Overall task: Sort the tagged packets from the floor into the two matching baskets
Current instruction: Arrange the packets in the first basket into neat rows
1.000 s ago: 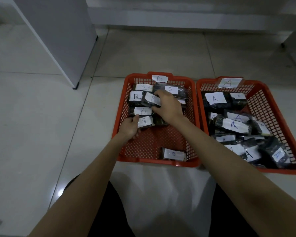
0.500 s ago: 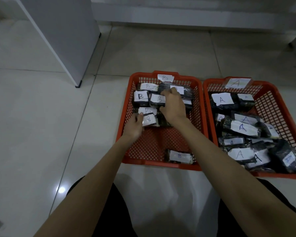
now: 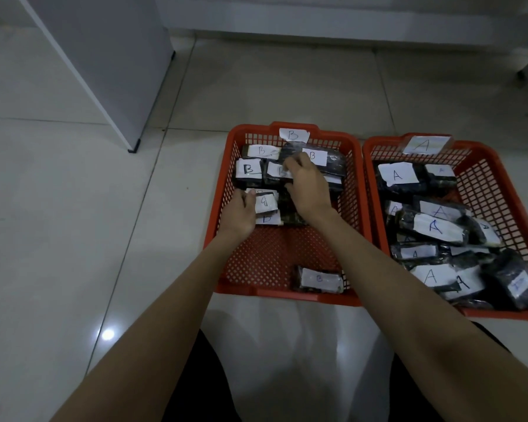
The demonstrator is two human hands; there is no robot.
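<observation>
- Two orange baskets sit side by side on the tiled floor (image 3: 73, 239): the left basket (image 3: 355, 214) carries a "B" tag on its far rim, the right basket (image 3: 500, 184) an "A" tag.
- The left hand (image 3: 240, 213) pinches a packet with a white tag (image 3: 265, 202) at the left side of the left basket.
- The right hand (image 3: 307, 190) has its fingers curled on the dark B packets (image 3: 323, 159) piled at the far end; the exact grip is hidden.
- One B packet (image 3: 319, 279) lies alone by the near rim.
- A packets (image 3: 430, 226) fill the right basket.
</observation>
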